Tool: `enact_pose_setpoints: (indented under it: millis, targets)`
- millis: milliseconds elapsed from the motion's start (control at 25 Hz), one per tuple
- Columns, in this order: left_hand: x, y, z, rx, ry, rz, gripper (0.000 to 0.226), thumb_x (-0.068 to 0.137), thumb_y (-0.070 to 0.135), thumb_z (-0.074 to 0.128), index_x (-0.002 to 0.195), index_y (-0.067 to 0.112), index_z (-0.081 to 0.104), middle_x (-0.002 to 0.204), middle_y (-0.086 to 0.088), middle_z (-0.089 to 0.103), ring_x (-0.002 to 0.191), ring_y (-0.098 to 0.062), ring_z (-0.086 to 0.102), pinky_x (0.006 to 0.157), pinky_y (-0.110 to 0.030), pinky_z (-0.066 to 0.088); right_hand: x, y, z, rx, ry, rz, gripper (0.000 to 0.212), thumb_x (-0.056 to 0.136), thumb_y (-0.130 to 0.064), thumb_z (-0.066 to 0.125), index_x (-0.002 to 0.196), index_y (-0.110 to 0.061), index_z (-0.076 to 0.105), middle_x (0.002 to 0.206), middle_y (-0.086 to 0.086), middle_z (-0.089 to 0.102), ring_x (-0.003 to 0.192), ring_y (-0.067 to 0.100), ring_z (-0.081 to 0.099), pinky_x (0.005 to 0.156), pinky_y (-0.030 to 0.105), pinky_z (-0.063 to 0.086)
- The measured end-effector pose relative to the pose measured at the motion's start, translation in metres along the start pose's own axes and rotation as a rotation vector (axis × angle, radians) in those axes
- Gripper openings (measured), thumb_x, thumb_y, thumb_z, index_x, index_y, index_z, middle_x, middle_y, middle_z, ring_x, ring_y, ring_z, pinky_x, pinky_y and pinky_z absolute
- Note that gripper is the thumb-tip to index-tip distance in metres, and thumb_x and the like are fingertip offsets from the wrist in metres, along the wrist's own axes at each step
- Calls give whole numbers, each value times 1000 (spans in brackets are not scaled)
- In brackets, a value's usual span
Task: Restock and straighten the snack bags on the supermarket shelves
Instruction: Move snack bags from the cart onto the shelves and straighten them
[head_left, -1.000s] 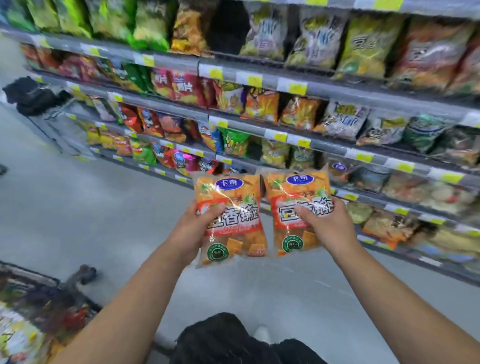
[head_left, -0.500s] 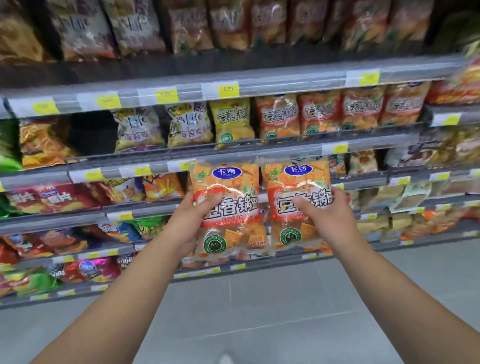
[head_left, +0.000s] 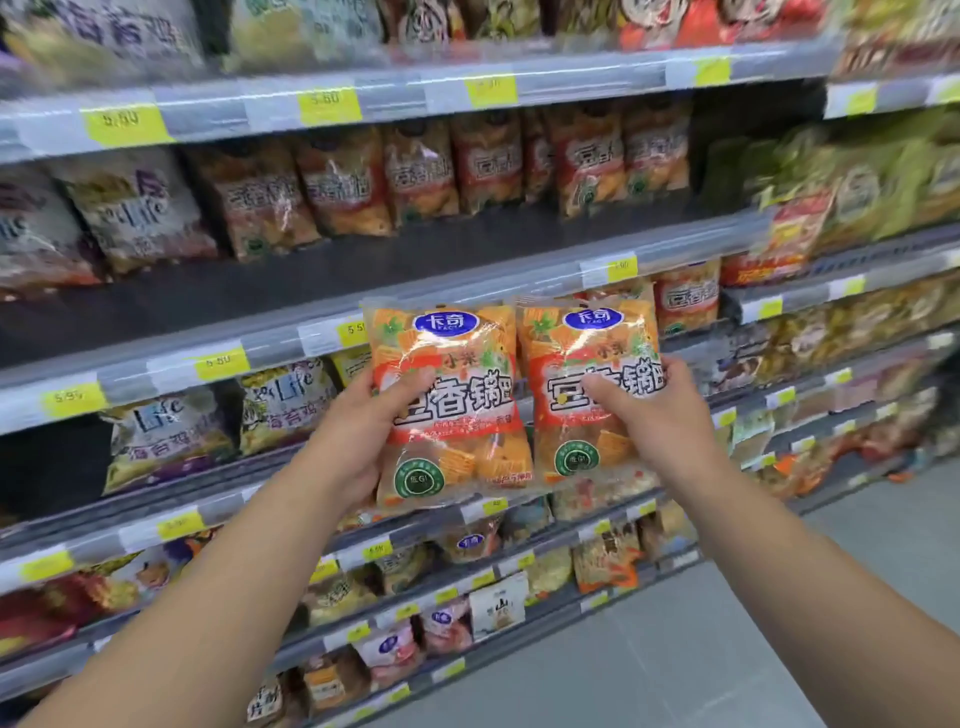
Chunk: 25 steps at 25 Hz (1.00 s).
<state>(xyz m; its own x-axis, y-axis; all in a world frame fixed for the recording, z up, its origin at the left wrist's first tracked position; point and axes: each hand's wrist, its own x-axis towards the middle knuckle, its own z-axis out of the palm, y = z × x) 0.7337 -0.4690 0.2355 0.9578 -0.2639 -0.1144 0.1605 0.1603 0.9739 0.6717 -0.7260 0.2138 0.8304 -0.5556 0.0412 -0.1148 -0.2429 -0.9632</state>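
I hold two matching orange snack bags upright and side by side in front of the shelves. My left hand (head_left: 358, 431) grips the left orange bag (head_left: 457, 410) by its left edge, thumb across the front. My right hand (head_left: 654, 415) grips the right orange bag (head_left: 582, 384) from its right side, thumb on the front. A row of the same orange bags (head_left: 483, 166) stands on the shelf above, behind a dark bare strip of shelf board (head_left: 415, 254). One more matching bag (head_left: 685, 301) shows just right of my held bags.
Grey shelf rails with yellow price tags (head_left: 327, 104) run across the view. White-and-purple snack bags (head_left: 140, 213) fill the left side, green-yellow bags (head_left: 872, 187) the right. Lower shelves (head_left: 467, 582) hold mixed small packs. Grey floor (head_left: 727, 649) lies at the lower right.
The view has swung from the aisle and cart toward the shelves and come closer. Both hands still hold the two bags, now raised in front of the middle shelf.
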Motion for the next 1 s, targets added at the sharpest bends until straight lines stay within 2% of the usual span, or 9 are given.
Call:
enact_pose_setpoints:
  millis: [40,120,240,400,560,680,760,920,1000]
  targets:
    - [8,8,8,7,2,6,42,82,25,71,121,20,57,100,-6,76,86,-23,74,62,-32,59,10,-6,-4,4,-1,-15,106,59,-65,79,144,-22,32,138,1,51,124,27,51,104,47,42]
    - [25,18,23,13,8,18,40,84,26,71,121,20,57,101,-7,76,86,-25,74,67,-37,60,34,-13,-13,38,-14,-36,100,66,-58,78,146,-21,30,138,1,49,126,27,49,103,43,41]
    - [48,29,47,19,33,55,38,85,26,71,120,17,60,101,-9,76,86,-27,74,75,-41,60,69,-23,-24,80,-42,-59,91,68,-52,80,141,-20,35,122,-4,54,109,20,55,91,36,44]
    - [84,48,81,34,101,96,42,84,28,72,121,15,58,101,-8,76,87,-27,74,75,-42,60,130,-36,-36,81,-78,-63,89,54,-62,82,126,-24,47,113,-4,63,100,21,64,90,46,53]
    - [114,64,110,59,173,149,45,84,30,73,123,14,58,102,-8,76,89,-29,74,80,-45,60,182,-52,-49,101,-142,-113,80,66,-51,83,129,-23,43,114,-4,62,99,18,64,84,41,54]
    - [133,75,128,72,211,173,42,86,31,72,122,15,59,101,-7,76,88,-28,74,81,-46,59,216,-64,-58,115,-175,-114,79,68,-49,82,130,-24,40,114,-5,62,99,18,63,81,40,55]
    - [143,82,135,63,242,178,39,87,31,71,121,16,60,99,-7,76,85,-28,74,76,-43,60,234,-71,-58,147,-216,-81,78,64,-50,84,127,-24,44,113,-4,64,97,20,66,82,45,56]
    - [163,92,135,71,306,155,36,87,35,70,116,15,63,94,-5,77,76,-23,74,62,-31,59,258,-87,-48,132,-299,-54,88,46,-60,86,120,-23,55,108,-3,70,91,22,69,79,46,58]
    - [173,97,131,92,336,122,43,84,42,72,116,13,64,96,-7,77,81,-25,74,73,-36,60,274,-95,-39,107,-319,-59,100,33,-66,84,118,-19,59,106,1,71,91,25,69,81,49,57]
